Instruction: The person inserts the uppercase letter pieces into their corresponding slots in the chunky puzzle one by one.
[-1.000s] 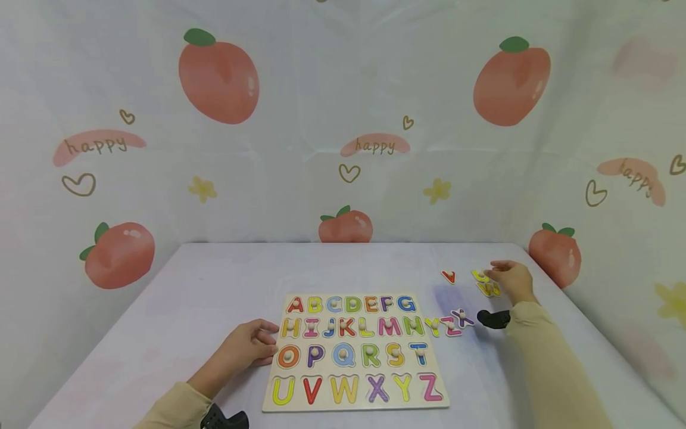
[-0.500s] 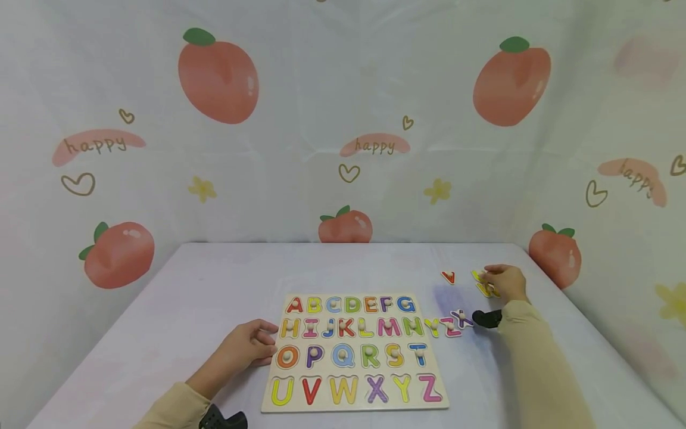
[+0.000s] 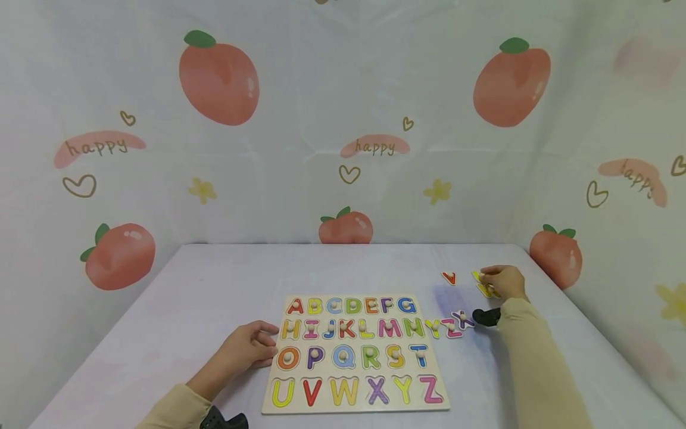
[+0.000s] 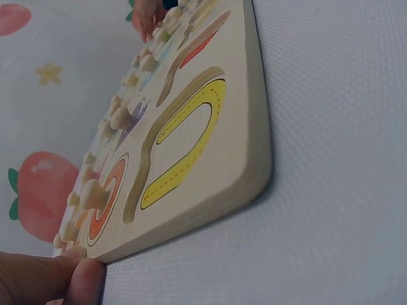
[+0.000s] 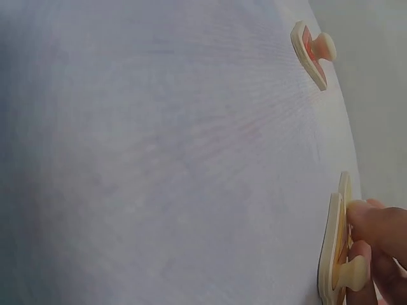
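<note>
My right hand point(image 3: 506, 281) pinches the knob of a yellow letter U piece point(image 3: 476, 276) at the far right of the table. A yellow letter W piece point(image 5: 329, 254) lies right beside it, partly under the fingers in the head view. My left hand point(image 3: 249, 345) rests its fingertips on the left edge of a wooden alphabet puzzle board point(image 4: 235, 146). Knobbed letters A to T sit in the upper three rows. The bottom row shows bare recesses printed U, V, W, X, Y and Z.
A red V piece point(image 3: 449, 278) lies left of the right hand. Purple X point(image 3: 462, 319), pink Z point(image 3: 451, 328) and yellow Y point(image 3: 432, 328) pieces lie close together at the board's right side. A printed curtain point(image 3: 268, 196) hangs behind the table.
My right hand has moved slightly left and down, its fingertips coming onto the knob of the U piece. The left hand and the board stay where they were.
</note>
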Tool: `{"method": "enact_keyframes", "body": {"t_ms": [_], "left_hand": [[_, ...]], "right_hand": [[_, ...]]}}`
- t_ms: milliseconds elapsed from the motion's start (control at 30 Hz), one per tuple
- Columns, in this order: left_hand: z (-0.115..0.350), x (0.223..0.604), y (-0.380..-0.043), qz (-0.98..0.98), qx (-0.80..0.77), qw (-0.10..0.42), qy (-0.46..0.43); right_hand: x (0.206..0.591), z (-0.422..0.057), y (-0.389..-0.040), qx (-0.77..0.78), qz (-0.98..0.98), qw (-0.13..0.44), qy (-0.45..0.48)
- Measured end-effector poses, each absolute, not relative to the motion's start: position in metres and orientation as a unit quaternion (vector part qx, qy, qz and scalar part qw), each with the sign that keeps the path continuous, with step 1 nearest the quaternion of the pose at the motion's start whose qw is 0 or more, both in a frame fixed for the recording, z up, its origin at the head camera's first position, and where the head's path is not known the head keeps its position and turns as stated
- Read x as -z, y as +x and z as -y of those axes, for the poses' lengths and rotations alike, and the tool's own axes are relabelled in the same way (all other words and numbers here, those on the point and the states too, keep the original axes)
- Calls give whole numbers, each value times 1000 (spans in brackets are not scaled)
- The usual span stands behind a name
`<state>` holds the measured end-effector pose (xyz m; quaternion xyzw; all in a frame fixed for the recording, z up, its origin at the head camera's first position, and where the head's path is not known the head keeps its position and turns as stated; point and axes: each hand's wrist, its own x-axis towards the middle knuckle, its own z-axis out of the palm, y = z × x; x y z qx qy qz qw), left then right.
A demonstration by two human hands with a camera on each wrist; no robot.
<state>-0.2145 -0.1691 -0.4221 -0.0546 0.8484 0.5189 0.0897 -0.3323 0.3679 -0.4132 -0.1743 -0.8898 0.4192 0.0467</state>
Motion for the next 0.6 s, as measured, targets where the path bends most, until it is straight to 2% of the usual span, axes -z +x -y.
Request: {"method": "enact_keyframes", "body": {"t_ms": [400, 600], "left_hand": [[168, 422, -215, -848, -519, 93, -53], [170, 424, -216, -846, -522, 92, -53]], "right_hand": [[409, -370, -334, -406, 897, 30, -169], [391, -356, -333, -395, 910, 35, -120]]}}
